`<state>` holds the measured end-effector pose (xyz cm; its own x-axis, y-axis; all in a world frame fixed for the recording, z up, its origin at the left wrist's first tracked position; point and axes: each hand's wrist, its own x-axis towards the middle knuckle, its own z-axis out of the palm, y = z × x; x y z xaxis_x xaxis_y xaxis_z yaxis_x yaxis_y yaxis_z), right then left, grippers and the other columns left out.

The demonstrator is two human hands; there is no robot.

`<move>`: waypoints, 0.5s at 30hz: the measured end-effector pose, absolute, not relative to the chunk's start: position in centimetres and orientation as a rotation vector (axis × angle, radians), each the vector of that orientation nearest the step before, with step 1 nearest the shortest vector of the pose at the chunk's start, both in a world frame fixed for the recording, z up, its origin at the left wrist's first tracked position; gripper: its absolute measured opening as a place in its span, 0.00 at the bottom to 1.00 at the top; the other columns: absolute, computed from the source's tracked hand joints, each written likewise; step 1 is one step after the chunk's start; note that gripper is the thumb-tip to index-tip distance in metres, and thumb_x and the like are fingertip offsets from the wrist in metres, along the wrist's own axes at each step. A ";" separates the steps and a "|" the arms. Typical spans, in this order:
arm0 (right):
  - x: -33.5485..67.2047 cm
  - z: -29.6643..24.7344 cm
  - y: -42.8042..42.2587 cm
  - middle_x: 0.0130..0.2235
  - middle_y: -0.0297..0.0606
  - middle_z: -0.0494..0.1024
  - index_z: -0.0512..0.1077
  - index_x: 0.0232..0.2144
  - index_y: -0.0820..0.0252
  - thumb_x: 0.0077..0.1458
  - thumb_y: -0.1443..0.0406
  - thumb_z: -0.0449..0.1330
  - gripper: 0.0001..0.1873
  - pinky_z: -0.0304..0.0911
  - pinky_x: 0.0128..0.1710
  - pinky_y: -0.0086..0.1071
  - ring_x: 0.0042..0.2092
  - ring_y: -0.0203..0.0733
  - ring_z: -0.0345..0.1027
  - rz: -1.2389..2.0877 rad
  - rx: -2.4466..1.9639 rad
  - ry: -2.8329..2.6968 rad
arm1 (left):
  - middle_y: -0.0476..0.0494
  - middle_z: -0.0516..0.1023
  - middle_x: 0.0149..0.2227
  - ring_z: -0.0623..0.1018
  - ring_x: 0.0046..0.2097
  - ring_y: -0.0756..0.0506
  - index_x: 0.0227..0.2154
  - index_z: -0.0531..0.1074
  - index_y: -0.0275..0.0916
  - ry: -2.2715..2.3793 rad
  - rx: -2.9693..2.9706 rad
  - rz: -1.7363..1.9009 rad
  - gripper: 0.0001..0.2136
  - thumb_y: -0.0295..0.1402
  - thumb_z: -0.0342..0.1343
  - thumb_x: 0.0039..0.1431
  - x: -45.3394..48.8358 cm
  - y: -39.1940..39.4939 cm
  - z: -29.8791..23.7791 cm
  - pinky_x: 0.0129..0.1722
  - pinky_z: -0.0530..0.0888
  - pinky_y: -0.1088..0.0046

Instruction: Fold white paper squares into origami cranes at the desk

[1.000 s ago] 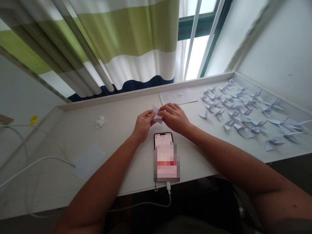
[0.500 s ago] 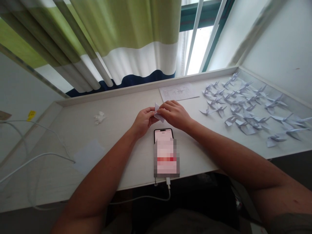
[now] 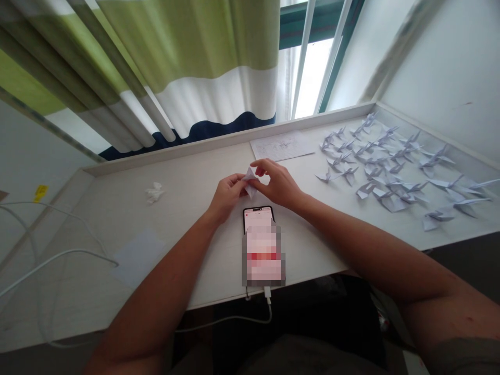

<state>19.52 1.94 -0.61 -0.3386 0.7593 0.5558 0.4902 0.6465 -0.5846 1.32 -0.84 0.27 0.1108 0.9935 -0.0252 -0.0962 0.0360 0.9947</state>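
A small piece of folded white paper (image 3: 250,178) is held up between both hands over the middle of the desk. My left hand (image 3: 228,195) pinches its left side, fingers closed on it. My right hand (image 3: 279,182) has its thumb against the paper's right side, while the index finger arches above it, apart from the thumb. The paper's lower folds are partly hidden by the fingers. Just below the hands lies a phone (image 3: 258,214) with a lit, partly blurred screen and a white charging cable (image 3: 267,297) plugged into its lower end.
Several folded paper cranes (image 3: 385,166) cover the right of the desk (image 3: 195,250). A printed sheet (image 3: 281,146) lies behind my hands. To the left are a crumpled white tissue (image 3: 155,193), a blank paper square (image 3: 140,255) and a loose white cable (image 3: 58,265). A curtain (image 3: 187,67) hangs behind.
My right hand's fingers have lifted off the paper and spread from the thumb. The folded paper now shows a wider, pointed face. The camera view has shifted slightly.
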 end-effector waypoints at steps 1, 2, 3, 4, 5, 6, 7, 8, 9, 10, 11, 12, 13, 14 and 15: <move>19.4 -0.7 2.0 0.40 0.39 0.82 0.74 0.51 0.58 0.60 0.66 0.67 0.16 0.71 0.45 0.41 0.41 0.46 0.76 0.456 -0.999 -1.984 | 0.44 0.83 0.35 0.81 0.37 0.47 0.36 0.81 0.37 1.084 1.152 1.161 0.09 0.36 0.67 0.55 1.4 -0.8 0.2 0.47 0.79 0.66; 19.4 -0.8 2.0 0.39 0.38 0.82 0.74 0.50 0.58 0.59 0.67 0.68 0.17 0.72 0.44 0.41 0.40 0.45 0.76 0.508 -1.025 -1.961 | 0.44 0.84 0.36 0.81 0.37 0.46 0.36 0.80 0.37 1.091 1.138 1.164 0.08 0.36 0.66 0.56 1.4 -0.7 0.1 0.48 0.79 0.65; 19.3 -0.8 2.0 0.38 0.37 0.83 0.75 0.49 0.58 0.58 0.68 0.68 0.16 0.72 0.44 0.41 0.40 0.45 0.77 0.550 -1.049 -1.940 | 0.44 0.84 0.36 0.82 0.38 0.46 0.35 0.80 0.37 1.095 1.129 1.163 0.07 0.35 0.65 0.57 1.4 -0.7 0.1 0.49 0.80 0.64; 19.3 -0.9 2.0 0.37 0.37 0.83 0.75 0.47 0.58 0.57 0.68 0.68 0.14 0.73 0.45 0.41 0.39 0.44 0.77 0.579 -1.068 -1.923 | 0.44 0.84 0.36 0.82 0.38 0.46 0.35 0.79 0.37 1.102 1.131 1.159 0.07 0.35 0.65 0.58 1.5 -0.7 0.1 0.50 0.80 0.64; 19.3 -0.9 2.1 0.37 0.37 0.84 0.76 0.45 0.58 0.57 0.68 0.67 0.13 0.73 0.45 0.41 0.39 0.44 0.78 0.596 -1.079 -1.907 | 0.44 0.84 0.36 0.82 0.38 0.46 0.35 0.79 0.38 1.110 1.151 1.157 0.06 0.35 0.65 0.58 1.5 -0.7 0.0 0.50 0.80 0.63; 19.2 -1.0 2.1 0.37 0.38 0.84 0.77 0.44 0.59 0.57 0.69 0.67 0.11 0.74 0.45 0.41 0.39 0.44 0.78 0.603 -1.083 -1.896 | 0.45 0.83 0.36 0.81 0.38 0.46 0.35 0.78 0.38 1.121 1.189 1.159 0.06 0.35 0.65 0.58 1.5 -0.7 0.0 0.49 0.80 0.64; 19.2 -1.0 2.1 0.38 0.39 0.85 0.78 0.43 0.59 0.57 0.69 0.67 0.10 0.74 0.45 0.41 0.40 0.44 0.78 0.605 -1.079 -1.893 | 0.45 0.83 0.36 0.81 0.38 0.47 0.35 0.78 0.38 1.133 1.241 1.162 0.07 0.36 0.65 0.58 1.5 -0.7 0.0 0.48 0.79 0.66; 19.2 -1.0 2.2 0.38 0.39 0.85 0.79 0.42 0.59 0.57 0.70 0.66 0.09 0.74 0.45 0.41 0.40 0.45 0.78 0.606 -1.070 -1.900 | 0.46 0.83 0.35 0.80 0.37 0.47 0.34 0.78 0.38 1.144 1.304 1.166 0.07 0.36 0.66 0.58 1.4 -0.8 0.0 0.46 0.78 0.68; 19.2 -1.1 2.2 0.38 0.39 0.85 0.80 0.40 0.59 0.57 0.70 0.65 0.08 0.74 0.46 0.41 0.40 0.45 0.79 0.611 -1.057 -1.913 | 0.46 0.83 0.34 0.80 0.37 0.47 0.34 0.79 0.38 1.157 1.371 1.169 0.07 0.36 0.66 0.58 1.3 -0.8 0.0 0.44 0.77 0.70; 19.2 -1.1 2.2 0.38 0.39 0.86 0.81 0.39 0.59 0.58 0.70 0.64 0.07 0.74 0.46 0.41 0.40 0.45 0.79 0.620 -1.045 -1.927 | 0.46 0.83 0.34 0.80 0.37 0.46 0.33 0.80 0.38 1.171 1.436 1.172 0.07 0.36 0.66 0.58 1.2 -0.8 0.0 0.43 0.76 0.71; 19.2 -1.1 2.2 0.37 0.39 0.86 0.81 0.37 0.59 0.58 0.70 0.64 0.06 0.74 0.45 0.41 0.40 0.45 0.79 0.633 -1.034 -1.938 | 0.46 0.84 0.34 0.80 0.38 0.46 0.32 0.81 0.38 1.189 1.495 1.175 0.07 0.36 0.67 0.58 1.1 -0.9 0.1 0.42 0.76 0.72; 19.2 -1.1 2.2 0.37 0.39 0.86 0.81 0.37 0.59 0.59 0.70 0.64 0.06 0.74 0.45 0.41 0.39 0.44 0.79 0.649 -1.025 -1.945 | 0.45 0.84 0.34 0.80 0.38 0.46 0.31 0.81 0.38 1.212 1.545 1.175 0.06 0.36 0.67 0.58 0.9 -0.9 0.1 0.41 0.75 0.72; 19.2 -1.1 2.2 0.37 0.38 0.86 0.81 0.36 0.58 0.59 0.70 0.64 0.06 0.75 0.45 0.40 0.39 0.44 0.79 0.663 -1.019 -1.945 | 0.45 0.85 0.34 0.80 0.37 0.45 0.31 0.82 0.38 1.239 1.585 1.174 0.06 0.35 0.67 0.58 0.8 -0.9 0.2 0.40 0.75 0.72; 19.2 -1.1 2.2 0.37 0.38 0.87 0.81 0.36 0.58 0.58 0.70 0.64 0.06 0.75 0.45 0.40 0.39 0.44 0.79 0.674 -1.016 -1.941 | 0.45 0.85 0.33 0.80 0.37 0.45 0.30 0.83 0.39 1.266 1.615 1.169 0.05 0.35 0.66 0.58 0.6 -0.9 0.3 0.40 0.74 0.72; 19.1 -1.1 2.1 0.37 0.37 0.87 0.81 0.36 0.58 0.58 0.70 0.64 0.06 0.75 0.44 0.40 0.39 0.44 0.79 0.679 -1.016 -1.936 | 0.45 0.86 0.33 0.80 0.36 0.44 0.30 0.83 0.39 1.289 1.635 1.160 0.05 0.34 0.66 0.58 0.5 -0.9 0.4 0.39 0.74 0.72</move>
<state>19.15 2.15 -1.09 -0.3312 0.8457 0.4185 0.3993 0.5275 -0.7499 0.50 -0.93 0.37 0.0863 0.9751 0.2043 0.3058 -0.2211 0.9261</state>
